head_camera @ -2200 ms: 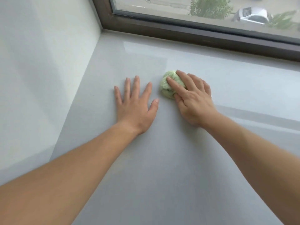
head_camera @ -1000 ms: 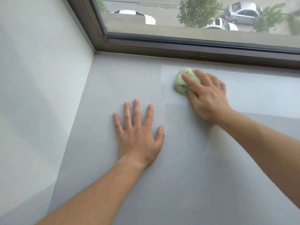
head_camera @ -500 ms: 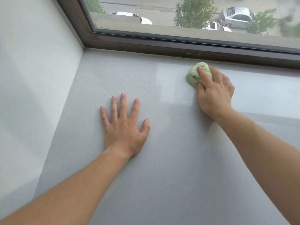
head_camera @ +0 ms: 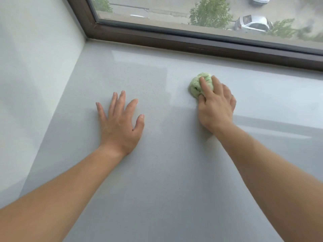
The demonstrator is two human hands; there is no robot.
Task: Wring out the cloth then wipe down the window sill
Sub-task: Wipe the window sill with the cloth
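Note:
A balled-up light green cloth [head_camera: 196, 85] lies on the pale grey window sill [head_camera: 157, 180], a hand's width in front of the window frame. My right hand [head_camera: 215, 106] presses down on the cloth, fingers curled over its top and near side, and hides most of it. To the left of the cloth, my left hand [head_camera: 120, 124] rests flat on the sill with fingers spread and nothing in it.
A dark brown window frame [head_camera: 192, 42] runs along the back of the sill. A white wall [head_camera: 31, 75] closes off the left side and meets the frame in the corner. Trees and parked cars show through the glass.
My right hand has slid the cloth from close to the window frame back toward me. My left hand stays flat on the sill, about where it was.

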